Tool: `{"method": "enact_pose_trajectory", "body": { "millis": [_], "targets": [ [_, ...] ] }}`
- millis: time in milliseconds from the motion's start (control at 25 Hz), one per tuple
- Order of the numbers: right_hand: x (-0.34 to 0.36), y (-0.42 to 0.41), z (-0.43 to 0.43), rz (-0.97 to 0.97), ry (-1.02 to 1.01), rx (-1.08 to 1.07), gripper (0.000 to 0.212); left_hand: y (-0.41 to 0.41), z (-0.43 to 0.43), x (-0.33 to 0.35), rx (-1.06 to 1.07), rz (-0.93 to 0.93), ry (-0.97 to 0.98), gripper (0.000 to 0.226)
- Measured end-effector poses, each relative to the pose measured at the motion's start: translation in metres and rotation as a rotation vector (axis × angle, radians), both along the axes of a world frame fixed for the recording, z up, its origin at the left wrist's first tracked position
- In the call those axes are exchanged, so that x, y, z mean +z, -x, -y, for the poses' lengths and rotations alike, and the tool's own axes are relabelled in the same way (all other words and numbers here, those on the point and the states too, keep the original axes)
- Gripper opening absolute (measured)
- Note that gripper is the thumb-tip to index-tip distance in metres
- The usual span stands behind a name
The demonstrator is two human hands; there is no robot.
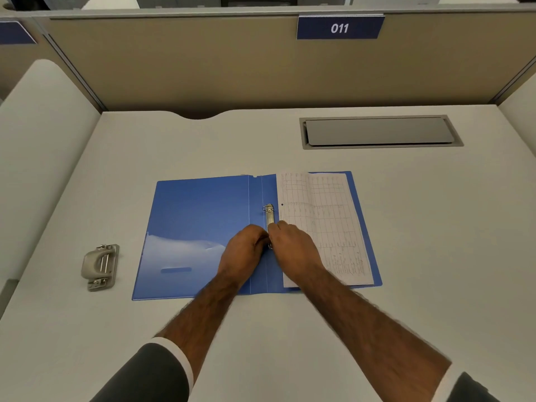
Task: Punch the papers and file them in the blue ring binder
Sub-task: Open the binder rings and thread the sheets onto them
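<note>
The blue ring binder (197, 227) lies open flat on the desk. Its metal ring mechanism (269, 214) runs along the spine, and the far ring stands in plain sight. The near ring is hidden under my hands. The papers (327, 224), printed with tables, lie on the binder's right half, with one punched hole showing near the far ring. My left hand (243, 250) and my right hand (293, 248) meet at the near end of the mechanism, fingers curled around it from either side.
A grey hole punch (100, 266) sits on the desk to the left of the binder. A grey cable hatch (380, 132) is set into the desk at the back right. A beige partition (203, 62) closes off the far edge.
</note>
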State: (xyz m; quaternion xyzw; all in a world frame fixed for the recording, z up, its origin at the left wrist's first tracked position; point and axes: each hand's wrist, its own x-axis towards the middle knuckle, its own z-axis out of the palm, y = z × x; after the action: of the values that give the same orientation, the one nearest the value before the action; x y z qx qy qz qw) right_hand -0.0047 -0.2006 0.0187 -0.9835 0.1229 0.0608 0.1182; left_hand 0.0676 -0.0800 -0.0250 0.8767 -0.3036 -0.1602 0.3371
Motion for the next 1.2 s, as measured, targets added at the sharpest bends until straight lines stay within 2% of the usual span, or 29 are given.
{"method": "enact_pose_trajectory", "body": {
  "millis": [160, 320, 560, 800, 840, 920, 960, 1000, 1040, 1120, 1200],
  "targets": [
    [0.000, -0.002, 0.011, -0.048, 0.012, 0.063, 0.026, -0.001, 0.002, -0.007, 0.002, -0.019, -0.018, 0.020],
    [-0.002, -0.006, 0.017, -0.088, -0.074, 0.058, 0.023, -0.002, 0.004, -0.008, 0.004, -0.013, -0.037, 0.018],
    [-0.018, 0.003, 0.026, -0.003, -0.186, -0.028, 0.013, -0.006, 0.001, -0.001, -0.019, -0.016, 0.017, 0.016],
    [-0.023, 0.004, 0.030, 0.004, -0.180, -0.043, 0.014, -0.002, 0.001, 0.007, 0.004, -0.067, -0.006, 0.016],
    [-0.021, 0.010, 0.030, 0.028, -0.242, -0.080, 0.021, 0.004, -0.001, 0.009, 0.006, -0.008, -0.007, 0.023],
    [-0.015, 0.028, 0.037, 0.150, -0.360, -0.250, 0.037, 0.026, -0.001, 0.014, -0.077, 0.303, -0.040, 0.037],
    [-0.011, 0.041, 0.044, 0.235, -0.355, -0.375, 0.039, 0.041, 0.003, 0.017, -0.175, 0.428, -0.051, 0.040],
    [-0.007, 0.055, 0.053, 0.295, -0.306, -0.505, 0.038, 0.056, 0.011, 0.019, -0.296, 0.478, -0.062, 0.042],
    [-0.006, 0.068, 0.064, 0.298, -0.239, -0.630, 0.037, 0.068, 0.021, 0.019, -0.401, 0.471, -0.090, 0.043],
    [-0.004, 0.093, 0.081, 0.158, -0.167, -0.815, 0.041, 0.081, 0.040, 0.013, -0.492, 0.369, -0.193, 0.045],
    [-0.007, 0.106, 0.088, 0.012, -0.222, -0.883, 0.048, 0.084, 0.049, 0.008, -0.493, 0.264, -0.309, 0.047]
  ]
}}
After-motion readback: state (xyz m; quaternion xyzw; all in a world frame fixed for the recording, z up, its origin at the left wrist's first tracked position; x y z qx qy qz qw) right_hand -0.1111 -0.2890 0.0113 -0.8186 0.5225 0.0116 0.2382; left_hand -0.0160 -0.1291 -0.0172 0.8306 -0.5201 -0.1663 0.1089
